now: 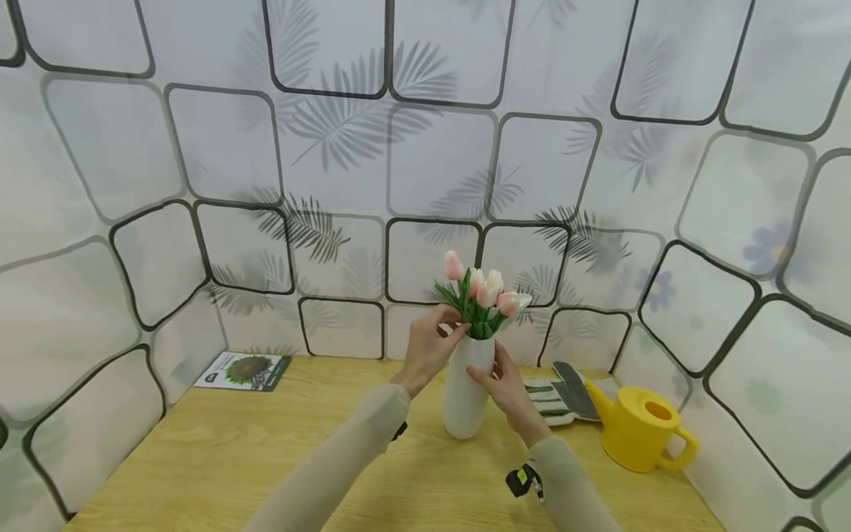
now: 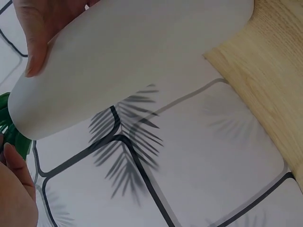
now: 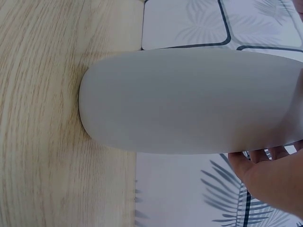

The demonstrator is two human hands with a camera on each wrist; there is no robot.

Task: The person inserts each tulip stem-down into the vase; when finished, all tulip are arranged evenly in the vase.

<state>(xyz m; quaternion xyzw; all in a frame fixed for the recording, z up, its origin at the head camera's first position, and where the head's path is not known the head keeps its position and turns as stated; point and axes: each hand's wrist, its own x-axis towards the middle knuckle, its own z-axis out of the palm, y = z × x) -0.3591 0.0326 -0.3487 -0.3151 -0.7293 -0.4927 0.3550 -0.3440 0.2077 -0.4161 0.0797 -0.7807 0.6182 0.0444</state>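
Note:
A tall white vase (image 1: 463,403) stands upright on the wooden table, holding pink and white tulips (image 1: 490,290) with green leaves. My right hand (image 1: 503,384) grips the vase's upper right side, thumb on the near face; the right wrist view shows its fingers along the vase wall (image 3: 180,101). At the rim, my left hand (image 1: 428,346) has curled fingers and thumb, pinching among the leaves at the left of the bunch. Green leaves (image 2: 19,137) show beside its fingers in the left wrist view. The exact leaf or stem between the fingertips is partly hidden.
A yellow watering can (image 1: 641,428) stands to the right. Beside it lie a dark trowel (image 1: 577,391) and striped gloves (image 1: 547,399). A seed packet with a sunflower-like picture (image 1: 244,371) lies at the table's back left. Patterned walls enclose the table's back and sides.

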